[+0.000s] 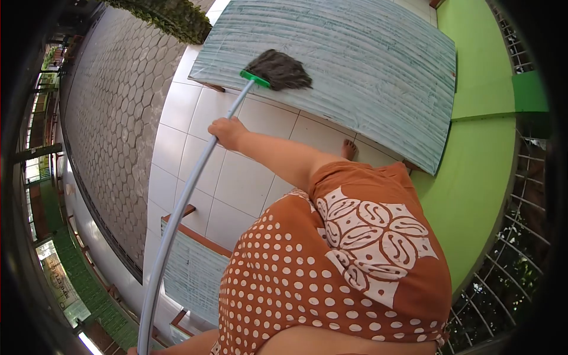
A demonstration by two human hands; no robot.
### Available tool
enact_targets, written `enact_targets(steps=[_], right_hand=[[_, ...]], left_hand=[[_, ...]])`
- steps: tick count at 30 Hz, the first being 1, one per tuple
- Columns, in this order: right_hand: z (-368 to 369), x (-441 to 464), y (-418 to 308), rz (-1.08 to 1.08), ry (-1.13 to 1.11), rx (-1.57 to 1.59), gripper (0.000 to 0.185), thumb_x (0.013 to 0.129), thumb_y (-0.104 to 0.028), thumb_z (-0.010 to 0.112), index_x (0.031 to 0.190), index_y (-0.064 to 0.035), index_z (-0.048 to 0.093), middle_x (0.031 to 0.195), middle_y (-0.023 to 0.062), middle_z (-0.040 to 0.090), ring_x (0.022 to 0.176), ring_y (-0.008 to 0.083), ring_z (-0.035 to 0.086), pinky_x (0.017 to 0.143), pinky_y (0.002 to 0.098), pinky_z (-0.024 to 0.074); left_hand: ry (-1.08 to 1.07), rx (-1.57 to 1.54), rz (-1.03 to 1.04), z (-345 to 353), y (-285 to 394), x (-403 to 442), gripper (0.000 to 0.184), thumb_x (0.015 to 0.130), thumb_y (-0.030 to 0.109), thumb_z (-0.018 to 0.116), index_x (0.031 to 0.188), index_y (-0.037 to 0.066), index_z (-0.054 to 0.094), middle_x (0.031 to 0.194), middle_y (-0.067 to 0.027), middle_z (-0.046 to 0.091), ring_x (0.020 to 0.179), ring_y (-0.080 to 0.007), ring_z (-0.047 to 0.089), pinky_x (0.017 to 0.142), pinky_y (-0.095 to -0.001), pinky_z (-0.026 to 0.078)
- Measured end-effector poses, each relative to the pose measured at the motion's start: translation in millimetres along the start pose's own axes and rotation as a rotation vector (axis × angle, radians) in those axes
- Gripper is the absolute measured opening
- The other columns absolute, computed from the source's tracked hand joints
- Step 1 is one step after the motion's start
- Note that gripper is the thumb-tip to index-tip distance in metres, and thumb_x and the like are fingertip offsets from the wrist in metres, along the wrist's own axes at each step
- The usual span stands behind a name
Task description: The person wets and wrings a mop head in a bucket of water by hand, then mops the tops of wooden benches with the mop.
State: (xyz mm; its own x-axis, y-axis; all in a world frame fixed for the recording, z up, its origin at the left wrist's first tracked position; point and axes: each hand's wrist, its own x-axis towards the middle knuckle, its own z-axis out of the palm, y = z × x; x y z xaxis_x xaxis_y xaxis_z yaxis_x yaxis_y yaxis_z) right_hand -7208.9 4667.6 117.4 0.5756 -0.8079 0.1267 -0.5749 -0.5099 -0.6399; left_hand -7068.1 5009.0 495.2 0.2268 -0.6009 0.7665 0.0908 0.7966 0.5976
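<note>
A mop with a grey handle (183,204), a green clamp and a dark stringy head (279,70) reaches diagonally across the view. Its head lies on the near edge of a low, pale blue-green streaked table (349,65). My right hand (228,132) is closed around the upper part of the handle, arm stretched out to the left. At the bottom edge, a sliver of my left hand (132,351) shows on both sides of the handle, closed on it; most of that hand is cut off. An orange patterned garment covers my body.
White tiles (236,183) make up the floor, with my bare foot (349,149) beside the table. A second streaked table (195,272) stands at lower left. Hexagonal paving (118,112) lies beyond the tiles. A green wall (482,171) with grilles borders the right side.
</note>
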Motion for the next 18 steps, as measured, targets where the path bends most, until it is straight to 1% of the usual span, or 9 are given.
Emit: enact_targets(steps=[1, 4, 8, 10, 12, 14, 15, 16, 18], right_hand=[[-6, 10, 0, -0.003, -0.045, 0.019, 0.012, 0.078, -0.015, 0.054, 0.090, -0.0143, 0.057, 0.095, 0.0040, 0.056, 0.100, 0.0221, 0.051, 0.080, 0.0443, 0.0390], [-33, -7, -1, 0.052, -0.050, 0.009, 0.016, 0.078, -0.015, 0.052, 0.093, -0.0143, 0.057, 0.099, 0.0038, 0.057, 0.102, 0.0215, 0.051, 0.082, 0.0460, 0.0381], [-72, -102, 15, 0.124, 0.002, -0.047, 0.012, 0.076, -0.019, 0.054, 0.087, -0.0143, 0.058, 0.090, 0.0043, 0.058, 0.096, 0.0234, 0.053, 0.078, 0.0472, 0.0392], [-82, -173, 32, 0.133, 0.060, -0.065, 0.010, 0.072, -0.022, 0.059, 0.076, -0.0133, 0.056, 0.079, 0.0065, 0.058, 0.084, 0.0278, 0.056, 0.069, 0.0469, 0.0417], [-84, -252, 63, 0.211, 0.127, -0.086, 0.014, 0.067, -0.017, 0.064, 0.073, -0.0113, 0.053, 0.078, 0.0085, 0.057, 0.080, 0.0302, 0.055, 0.067, 0.0433, 0.0430], [-94, -324, 95, 0.401, 0.229, -0.222, 0.014, 0.067, -0.014, 0.062, 0.070, -0.0098, 0.049, 0.076, 0.0098, 0.054, 0.079, 0.0316, 0.053, 0.066, 0.0441, 0.0424], [-96, -379, 133, 0.670, 0.271, -0.371, 0.010, 0.070, -0.013, 0.059, 0.070, -0.0097, 0.049, 0.077, 0.0104, 0.054, 0.081, 0.0320, 0.053, 0.066, 0.0447, 0.0422], [-105, -399, 139, 0.819, 0.302, -0.422, 0.009, 0.074, -0.015, 0.057, 0.071, -0.0100, 0.050, 0.079, 0.0100, 0.054, 0.082, 0.0317, 0.053, 0.066, 0.0450, 0.0423], [-116, -421, 154, 1.058, 0.162, -0.519, 0.009, 0.075, -0.017, 0.057, 0.072, -0.0112, 0.051, 0.080, 0.0087, 0.054, 0.084, 0.0308, 0.053, 0.067, 0.0457, 0.0417]], left_hand=[[-0.140, -0.205, -0.040, -9, -13, 9, 0.028, 0.081, 0.018, 0.051, 0.062, 0.014, 0.032, 0.045, 0.0055, 0.030, 0.035, -0.0039, 0.030, 0.041, -0.0182, 0.029], [-0.054, 0.208, 0.013, -51, 8, 30, 0.031, 0.078, 0.006, 0.050, 0.055, 0.017, 0.032, 0.045, 0.0071, 0.029, 0.044, -0.0053, 0.031, 0.054, -0.0206, 0.031], [-0.094, -0.063, -0.279, -81, 6, 91, 0.033, 0.080, 0.004, 0.047, 0.054, 0.017, 0.032, 0.040, 0.0089, 0.028, 0.036, -0.0022, 0.033, 0.050, -0.0181, 0.029], [-0.019, -0.261, -0.319, -77, -32, 99, 0.027, 0.080, 0.004, 0.050, 0.064, 0.015, 0.032, 0.045, 0.0070, 0.037, 0.038, -0.0020, 0.036, 0.046, -0.0186, 0.033], [0.048, -0.528, -0.399, -55, -95, 86, 0.029, 0.080, 0.003, 0.050, 0.062, 0.015, 0.032, 0.044, 0.0072, 0.039, 0.035, -0.0015, 0.038, 0.037, -0.0167, 0.030], [0.147, -0.602, -0.497, -31, -161, 53, 0.025, 0.084, 0.007, 0.046, 0.064, 0.015, 0.034, 0.044, 0.0056, 0.040, 0.033, -0.0028, 0.035, 0.032, -0.0176, 0.030], [0.125, -0.294, -0.587, 32, -219, 9, 0.020, 0.083, 0.012, 0.043, 0.066, 0.014, 0.034, 0.044, 0.0071, 0.031, 0.038, -0.0048, 0.028, 0.044, -0.0208, 0.031], [0.118, -0.586, -0.752, 43, -237, -12, 0.014, 0.083, 0.017, 0.043, 0.071, 0.013, 0.036, 0.048, 0.0057, 0.028, 0.042, -0.0076, 0.027, 0.053, -0.0264, 0.033], [0.010, -0.616, -0.872, 51, -253, -40, 0.008, 0.084, 0.017, 0.040, 0.076, 0.014, 0.036, 0.053, 0.0042, 0.032, 0.049, -0.0090, 0.033, 0.062, -0.0310, 0.036]])
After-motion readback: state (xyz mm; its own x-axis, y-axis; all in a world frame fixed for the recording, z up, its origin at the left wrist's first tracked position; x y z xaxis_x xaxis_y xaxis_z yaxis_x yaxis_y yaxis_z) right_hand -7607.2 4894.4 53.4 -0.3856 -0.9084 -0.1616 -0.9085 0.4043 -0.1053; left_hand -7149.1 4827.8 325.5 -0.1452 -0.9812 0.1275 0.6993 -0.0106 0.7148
